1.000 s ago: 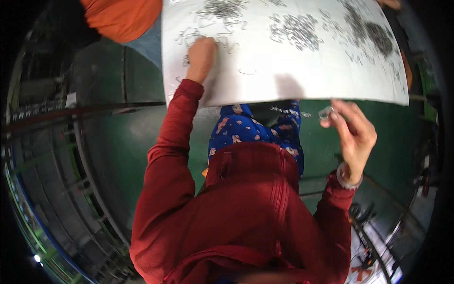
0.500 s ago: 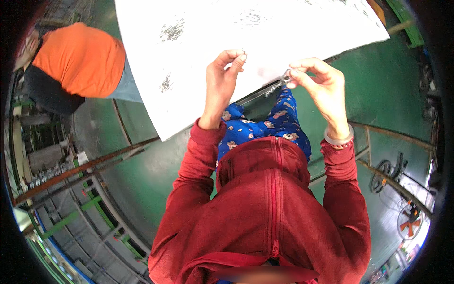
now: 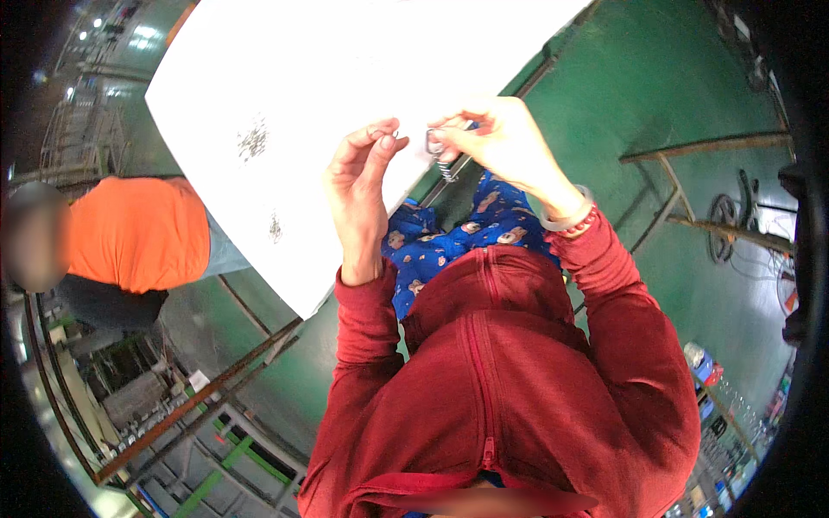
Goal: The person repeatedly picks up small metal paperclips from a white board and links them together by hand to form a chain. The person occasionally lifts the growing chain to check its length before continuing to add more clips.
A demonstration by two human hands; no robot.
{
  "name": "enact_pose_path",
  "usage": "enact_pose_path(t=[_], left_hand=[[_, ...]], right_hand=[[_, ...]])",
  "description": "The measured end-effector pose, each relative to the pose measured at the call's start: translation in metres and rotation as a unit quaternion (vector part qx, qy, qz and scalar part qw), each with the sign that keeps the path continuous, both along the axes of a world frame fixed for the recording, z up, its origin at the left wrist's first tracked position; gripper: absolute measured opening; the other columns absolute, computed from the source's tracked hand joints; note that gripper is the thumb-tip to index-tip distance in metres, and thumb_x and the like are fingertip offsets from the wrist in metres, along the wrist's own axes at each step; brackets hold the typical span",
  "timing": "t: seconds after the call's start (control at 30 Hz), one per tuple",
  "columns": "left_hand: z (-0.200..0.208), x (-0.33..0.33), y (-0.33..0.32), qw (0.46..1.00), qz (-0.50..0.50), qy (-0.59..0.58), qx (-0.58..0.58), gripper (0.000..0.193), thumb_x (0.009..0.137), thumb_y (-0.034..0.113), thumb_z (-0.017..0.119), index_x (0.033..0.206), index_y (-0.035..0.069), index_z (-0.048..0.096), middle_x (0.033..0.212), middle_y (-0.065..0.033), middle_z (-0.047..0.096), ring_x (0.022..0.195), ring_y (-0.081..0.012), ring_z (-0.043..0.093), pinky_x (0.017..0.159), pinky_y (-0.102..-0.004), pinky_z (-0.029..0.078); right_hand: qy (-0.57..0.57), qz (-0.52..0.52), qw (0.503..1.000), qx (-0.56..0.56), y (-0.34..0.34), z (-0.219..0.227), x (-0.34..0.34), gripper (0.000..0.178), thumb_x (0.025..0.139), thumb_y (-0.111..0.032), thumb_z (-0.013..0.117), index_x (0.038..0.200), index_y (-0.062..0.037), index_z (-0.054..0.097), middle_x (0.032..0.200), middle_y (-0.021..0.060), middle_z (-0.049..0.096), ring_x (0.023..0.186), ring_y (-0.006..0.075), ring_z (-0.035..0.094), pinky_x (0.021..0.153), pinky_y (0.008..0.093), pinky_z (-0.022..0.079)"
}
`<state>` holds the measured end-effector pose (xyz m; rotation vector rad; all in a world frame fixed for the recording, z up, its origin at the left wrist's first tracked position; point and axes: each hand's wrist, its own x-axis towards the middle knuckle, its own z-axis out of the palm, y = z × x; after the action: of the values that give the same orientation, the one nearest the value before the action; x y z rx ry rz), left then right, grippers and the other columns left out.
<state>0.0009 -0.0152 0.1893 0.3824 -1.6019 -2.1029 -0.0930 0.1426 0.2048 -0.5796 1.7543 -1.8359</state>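
Green-painted floor spreads beneath a broad white-topped counter, set at a slant across the upper part of the view. Above its near edge, the left hand has its grip drawn together, thumb and fingertips pinching a tiny silvery metal piece whose exact shape is too small to tell. Just beside it, apart but facing it, the right hand has its grip clamped on a grey metal wire loop, and a short, close-set row of dark and silvery wire pieces hangs below that loop. Around the right wrist sit a pale bangle and a red beaded bracelet. Farther left on the counter lie a loose pile of small dark pieces and, nearer the edge, a smaller dark pile. Below the hands show a dark red zipped jacket and blue patterned trousers. Beyond the counter's left side is another person in an orange top; brown metal rails stand near the lower left.
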Motion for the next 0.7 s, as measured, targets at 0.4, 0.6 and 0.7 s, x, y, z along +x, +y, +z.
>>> enact_pose_path(t=[0.4, 0.6, 0.7], left_hand=[[-0.001, -0.013, 0.033, 0.98, 0.041, 0.005, -0.194, 0.008, 0.084, 0.0, 0.069, 0.092, 0.002, 0.067, 0.096, -0.0043, 0.061, 0.092, -0.0131, 0.057, 0.083, -0.0274, 0.046], [-0.009, -0.011, 0.04, 0.98, 0.061, -0.001, -0.187, 0.013, 0.079, 0.005, 0.075, 0.092, 0.005, 0.07, 0.097, -0.0064, 0.059, 0.094, -0.0175, 0.058, 0.085, -0.0291, 0.046], [-0.016, -0.013, 0.039, 0.986, 0.044, -0.008, -0.16, 0.011, 0.084, -0.002, 0.069, 0.094, 0.002, 0.066, 0.105, -0.0054, 0.055, 0.097, -0.0132, 0.058, 0.087, -0.0274, 0.05]], right_hand=[[0.078, -0.079, 0.992, -0.064, 0.002, -0.003, 0.007, 0.014, 0.086, 0.002, 0.063, 0.099, 0.006, 0.068, 0.083, 0.0088, 0.068, 0.074, 0.0116, 0.067, 0.064, 0.0245, 0.055], [0.058, -0.098, 0.992, -0.054, 0.003, -0.009, 0.01, 0.011, 0.087, 0.003, 0.063, 0.097, 0.006, 0.068, 0.087, 0.0079, 0.069, 0.073, 0.0117, 0.067, 0.064, 0.0228, 0.055], [0.062, -0.077, 0.995, -0.017, 0.002, -0.01, 0.01, 0.013, 0.088, 0.003, 0.063, 0.1, 0.0053, 0.067, 0.091, 0.0095, 0.07, 0.075, 0.0115, 0.067, 0.064, 0.0229, 0.055]])
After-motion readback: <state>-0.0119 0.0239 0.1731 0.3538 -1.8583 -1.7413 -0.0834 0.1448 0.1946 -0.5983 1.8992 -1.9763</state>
